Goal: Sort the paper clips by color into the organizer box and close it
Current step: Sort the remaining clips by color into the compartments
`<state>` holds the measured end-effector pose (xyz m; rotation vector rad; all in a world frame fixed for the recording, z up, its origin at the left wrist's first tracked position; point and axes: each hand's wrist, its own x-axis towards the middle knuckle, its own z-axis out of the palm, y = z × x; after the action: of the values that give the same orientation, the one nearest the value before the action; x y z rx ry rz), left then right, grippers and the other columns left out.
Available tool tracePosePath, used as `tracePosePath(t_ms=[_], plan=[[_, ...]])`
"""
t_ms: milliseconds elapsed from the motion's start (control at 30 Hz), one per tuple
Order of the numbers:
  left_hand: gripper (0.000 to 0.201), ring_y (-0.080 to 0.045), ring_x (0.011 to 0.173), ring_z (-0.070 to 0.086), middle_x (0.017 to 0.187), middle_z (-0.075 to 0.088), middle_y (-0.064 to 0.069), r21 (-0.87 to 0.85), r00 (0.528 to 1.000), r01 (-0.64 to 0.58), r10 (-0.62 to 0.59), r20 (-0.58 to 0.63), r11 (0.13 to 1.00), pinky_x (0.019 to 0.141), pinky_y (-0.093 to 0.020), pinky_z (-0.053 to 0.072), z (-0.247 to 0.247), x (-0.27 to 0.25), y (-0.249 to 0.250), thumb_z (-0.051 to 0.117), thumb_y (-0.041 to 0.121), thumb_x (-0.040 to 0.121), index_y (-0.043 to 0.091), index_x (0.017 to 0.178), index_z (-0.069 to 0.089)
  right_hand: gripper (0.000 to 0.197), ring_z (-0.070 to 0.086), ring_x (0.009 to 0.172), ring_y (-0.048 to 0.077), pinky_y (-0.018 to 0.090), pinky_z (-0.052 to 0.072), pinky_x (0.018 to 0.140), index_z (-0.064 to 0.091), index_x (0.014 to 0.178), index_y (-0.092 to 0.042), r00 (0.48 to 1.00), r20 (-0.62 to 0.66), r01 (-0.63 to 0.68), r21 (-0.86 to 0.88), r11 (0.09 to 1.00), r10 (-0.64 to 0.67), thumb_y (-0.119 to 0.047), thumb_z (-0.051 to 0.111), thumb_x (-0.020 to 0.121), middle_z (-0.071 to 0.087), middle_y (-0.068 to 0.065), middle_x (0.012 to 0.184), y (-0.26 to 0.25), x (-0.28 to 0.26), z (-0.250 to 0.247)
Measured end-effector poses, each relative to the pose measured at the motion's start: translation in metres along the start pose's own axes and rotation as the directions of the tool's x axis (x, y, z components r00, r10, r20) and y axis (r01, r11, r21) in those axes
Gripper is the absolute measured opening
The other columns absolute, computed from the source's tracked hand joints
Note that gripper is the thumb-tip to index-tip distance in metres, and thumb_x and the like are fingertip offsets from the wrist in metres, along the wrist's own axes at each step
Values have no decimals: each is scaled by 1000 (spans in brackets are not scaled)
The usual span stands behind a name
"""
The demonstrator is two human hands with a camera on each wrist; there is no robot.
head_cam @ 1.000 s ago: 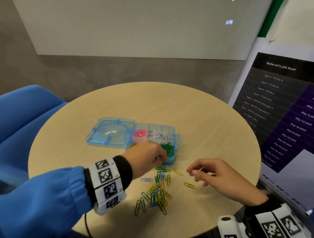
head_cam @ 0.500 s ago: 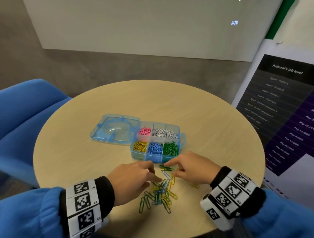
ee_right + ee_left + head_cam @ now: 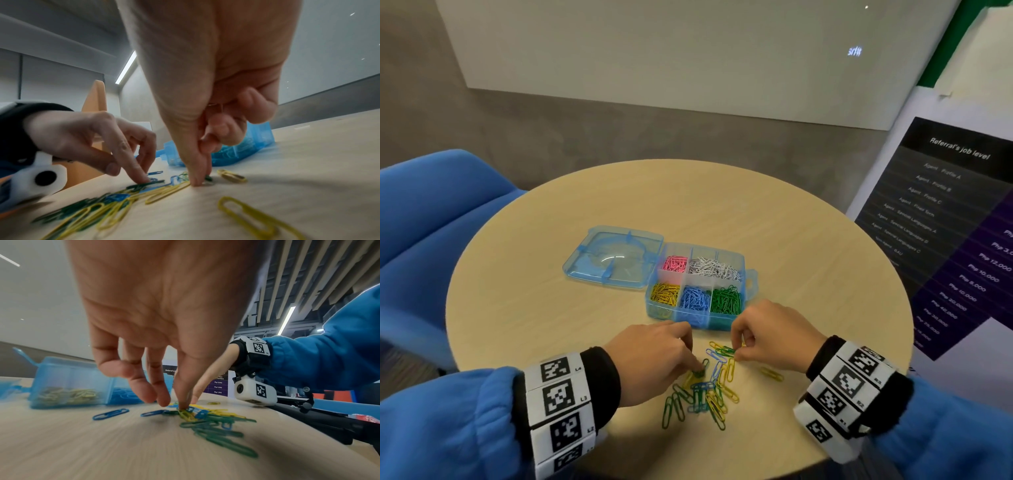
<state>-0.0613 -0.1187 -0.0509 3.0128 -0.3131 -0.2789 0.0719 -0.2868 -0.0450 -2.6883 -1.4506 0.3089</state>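
The round worktop (image 3: 808, 260) holds a blue organizer box (image 3: 697, 320) with its lid (image 3: 616, 257) lying open to the left. Pink, white, yellow, blue and green clips sit in its own little rooms. Just in front lies a loose pile of paper clips (image 3: 709, 387). The left hand (image 3: 654, 359) presses a fingertip (image 3: 182, 405) on the pile. The right hand (image 3: 774, 335) pinches a green clip (image 3: 208, 178) at the pile's edge.

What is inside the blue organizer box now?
The organizer box holds pink, white, yellow, blue and green clips, each in its own compartment. The compartment floors beneath them are covered.
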Motion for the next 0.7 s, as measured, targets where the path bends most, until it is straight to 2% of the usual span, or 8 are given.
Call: tracePosePath(t_ms=[133, 233, 367, 433, 500, 600, 633, 700], plan=[[31, -11, 110, 51, 122, 48, 12, -9, 999, 48, -48, -19, 999, 81, -28, 43, -3, 3, -3, 41, 38, 101, 40, 128, 57, 13, 45, 59, 1, 16, 27, 50, 73, 89, -24, 1000, -12, -13, 12, 1000, 13, -35, 70, 83, 45, -16, 61, -3, 2, 0], [25, -12, 103, 54, 113, 55, 12, -25, 991, 113, -114, -64, 993, 78, -28, 45, -5, 11, -4, 43, 42, 98, 33, 114, 61, 8, 50, 67, 8, 16, 27, 50, 71, 87, -23, 1000, 20, -4, 17, 1000, 4, -29, 66, 85, 46, -15, 62, -6, 4, 1], [31, -19, 96, 58, 102, 63, 5, 12, 982, 190, -189, -21, 982, 80, -32, 50, -4, 27, -1, 51, 53, 92, 26, 100, 63, 6, 52, 71, 12, 18, 29, 50, 67, 85, -20, 998, 63, 19, -28, 999, -17, -26, 66, 83, 53, -11, 71, -11, 7, 2], [35, -21, 93, 60, 99, 65, 2, 37, 977, 212, -212, 4, 977, 76, -31, 50, -4, 34, 2, 55, 55, 89, 23, 99, 66, 8, 53, 71, 13, 22, 33, 53, 65, 81, -20, 995, 99, 24, -22, 999, -21, -27, 69, 80, 57, -8, 74, -12, 7, 1], [34, -23, 92, 62, 98, 67, -1, 49, 975, 220, -221, 16, 974, 75, -31, 49, -4, 38, 4, 60, 52, 88, 21, 101, 67, 10, 53, 69, 12, 22, 35, 53, 62, 76, -22, 989, 147, 19, -2, 1000, -18, -27, 71, 78, 55, -10, 70, -10, 7, 0], [28, -23, 94, 63, 99, 68, -1, -1, 974, 225, -225, 28, 974, 77, -31, 51, -3, 41, 4, 61, 42, 90, 19, 102, 69, 9, 50, 57, 4, 19, 37, 53, 63, 76, -19, 981, 195, -12, 148, 989, -17, -18, 71, 78, 52, -11, 62, -4, 5, -11], [26, -22, 94, 64, 100, 69, -1, -37, 974, 225, -223, 43, 974, 79, -32, 53, -3, 41, 3, 62, 40, 90, 19, 102, 70, 8, 48, 52, 0, 17, 37, 53, 63, 75, -18, 985, 169, -24, 231, 973, -16, -14, 70, 78, 52, -11, 59, -2, 6, -18], [22, -19, 94, 64, 99, 70, 2, -112, 976, 216, -210, 64, 970, 82, -34, 55, -4, 41, 2, 62, 37, 90, 20, 102, 71, 12, 44, 46, 0, 15, 36, 52, 64, 72, -18, 999, 28, -27, 345, 938, 18, -9, 67, 79, 52, -9, 55, 4, 11, -30]])
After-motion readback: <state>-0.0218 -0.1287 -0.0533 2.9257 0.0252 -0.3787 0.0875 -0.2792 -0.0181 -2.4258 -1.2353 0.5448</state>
